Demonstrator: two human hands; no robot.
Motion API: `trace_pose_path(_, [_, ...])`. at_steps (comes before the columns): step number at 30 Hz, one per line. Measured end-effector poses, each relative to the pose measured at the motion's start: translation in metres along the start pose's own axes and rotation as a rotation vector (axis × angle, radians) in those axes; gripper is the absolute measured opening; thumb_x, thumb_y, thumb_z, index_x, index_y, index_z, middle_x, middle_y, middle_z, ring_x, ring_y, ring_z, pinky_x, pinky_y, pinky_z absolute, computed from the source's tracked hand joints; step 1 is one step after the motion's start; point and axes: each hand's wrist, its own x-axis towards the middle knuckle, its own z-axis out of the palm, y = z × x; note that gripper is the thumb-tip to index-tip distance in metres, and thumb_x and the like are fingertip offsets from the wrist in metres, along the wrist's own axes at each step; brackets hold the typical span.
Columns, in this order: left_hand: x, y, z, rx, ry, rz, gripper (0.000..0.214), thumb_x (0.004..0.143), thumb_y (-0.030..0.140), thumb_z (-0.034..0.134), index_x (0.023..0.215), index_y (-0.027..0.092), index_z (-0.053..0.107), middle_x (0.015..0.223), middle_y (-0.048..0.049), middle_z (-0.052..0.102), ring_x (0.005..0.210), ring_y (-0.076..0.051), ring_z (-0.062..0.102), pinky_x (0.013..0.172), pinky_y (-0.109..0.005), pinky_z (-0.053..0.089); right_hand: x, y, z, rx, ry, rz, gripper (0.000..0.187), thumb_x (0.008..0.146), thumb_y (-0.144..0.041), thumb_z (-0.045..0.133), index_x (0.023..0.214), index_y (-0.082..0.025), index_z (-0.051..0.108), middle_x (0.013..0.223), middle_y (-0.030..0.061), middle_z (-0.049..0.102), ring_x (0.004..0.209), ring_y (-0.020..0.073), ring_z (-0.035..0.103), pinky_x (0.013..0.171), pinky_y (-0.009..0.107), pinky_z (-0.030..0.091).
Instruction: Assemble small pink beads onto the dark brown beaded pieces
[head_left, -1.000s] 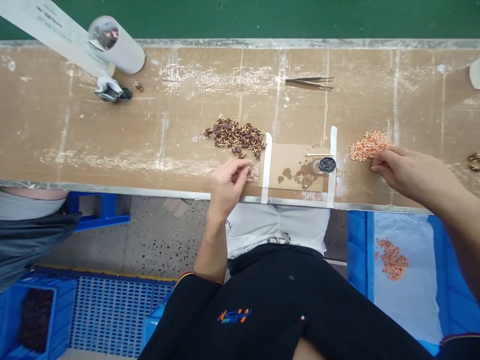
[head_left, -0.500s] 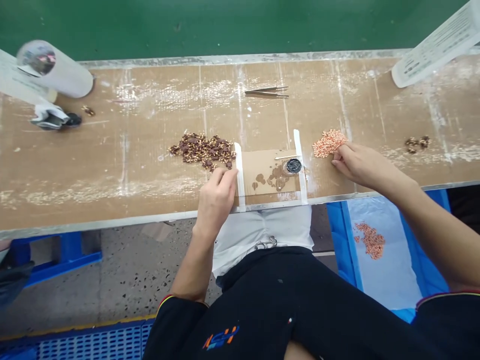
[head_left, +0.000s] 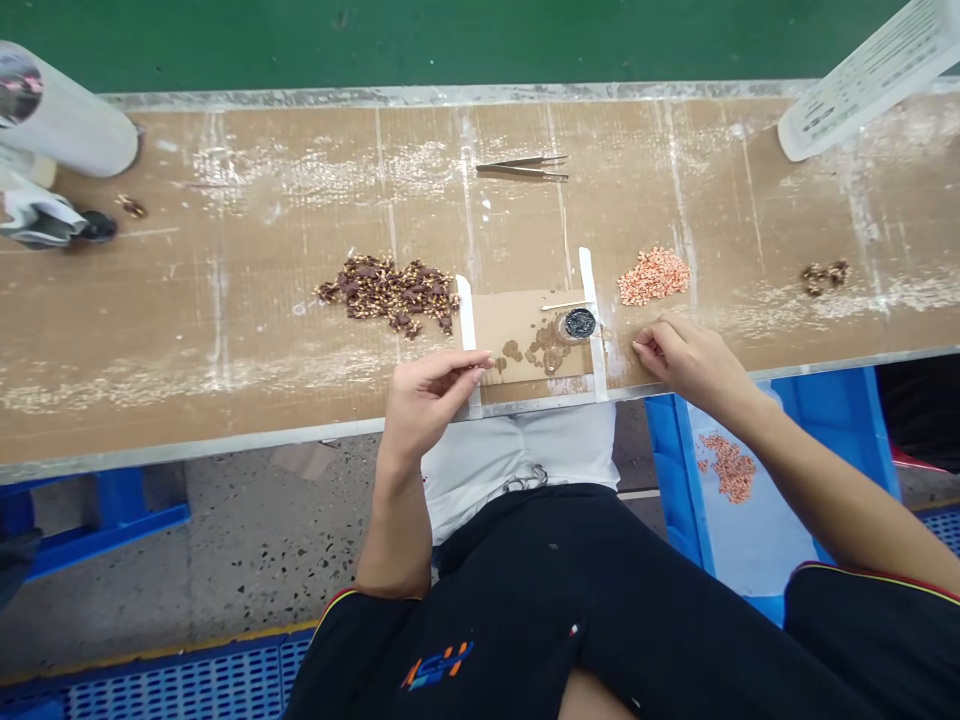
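My left hand is closed in a pinch above the left edge of a taped-down cardboard piece. What its fingertips hold is too small to name. My right hand has its fingers pinched close to the tabletop, just in front of a pile of small orange-pink pieces; anything in that grip is hidden. Beyond my left hand lies a pile of dark brown and gold small parts. On the cardboard stand a small round pot of black paste and a thin white swab, with wet stains beside them.
Metal tweezers lie farther back on the table. White bottles stand at both ends. A few brown-gold parts lie at the right. Below the table edge, a blue crate holds more orange-pink pieces.
My right hand has drawn back from the orange-pink pile toward the table edge. My left hand has moved from the brown-gold pile to over the cardboard's edge. The view has shifted slightly.
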Motion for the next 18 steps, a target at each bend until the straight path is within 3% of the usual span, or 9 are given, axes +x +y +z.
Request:
trace_pose_path(2, [0.001,-0.001,0.001,-0.123,0.003,-0.049,0.017,0.09,0.033,0.086,0.103,0.024,0.09,0.09,-0.0071,0.088,0.064,-0.014,0.075,0.048,-0.022,0.055,0.0,0.0,-0.001,-0.028,-0.002,-0.006,0.025,0.107,-0.026,0.045,0.083,-0.028,0.053,0.087,0.0116,0.068,0.079,0.0277,0.064,0.073,0.038,0.049])
trace_pose_path(4, [0.002,-0.003,0.003,-0.208,0.043,-0.077,0.018,0.086,0.034,0.09,0.101,0.024,0.09,0.086,-0.0071,0.087,0.056,-0.011,0.068,0.043,-0.02,0.048,0.001,0.0,-0.002,-0.049,0.002,-0.015,0.024,0.105,-0.023,0.045,0.083,-0.027,0.055,0.087,0.0115,0.068,0.079,0.0275,0.064,0.073,0.038,0.049])
trace_pose_path(7, [0.005,-0.008,0.007,-0.285,0.13,-0.113,0.021,0.085,0.037,0.093,0.099,0.023,0.09,0.086,-0.0067,0.087,0.058,-0.009,0.067,0.053,-0.021,0.057,0.003,0.0,-0.002,-0.072,0.01,-0.018,0.023,0.103,-0.02,0.044,0.083,-0.026,0.055,0.086,0.0108,0.067,0.078,0.0268,0.064,0.071,0.037,0.048])
trace_pose_path(12, [0.006,-0.02,0.011,-0.367,0.204,-0.181,0.032,0.088,0.044,0.089,0.114,0.025,0.088,0.101,-0.0077,0.088,0.071,-0.012,0.074,0.07,-0.028,0.068,0.01,0.003,-0.005,-0.021,-0.04,0.004,0.017,0.097,-0.02,0.05,0.081,-0.027,0.052,0.081,0.0086,0.067,0.074,0.0258,0.064,0.069,0.036,0.047])
trace_pose_path(18, [0.004,-0.029,0.012,-0.397,0.215,-0.161,0.034,0.087,0.049,0.089,0.112,0.026,0.088,0.098,-0.0067,0.087,0.071,-0.012,0.074,0.068,-0.028,0.067,0.024,0.005,-0.024,0.189,-0.143,0.077,0.013,0.083,-0.021,0.056,0.073,-0.027,0.05,0.069,0.0023,0.063,0.062,0.0205,0.059,0.063,0.032,0.045])
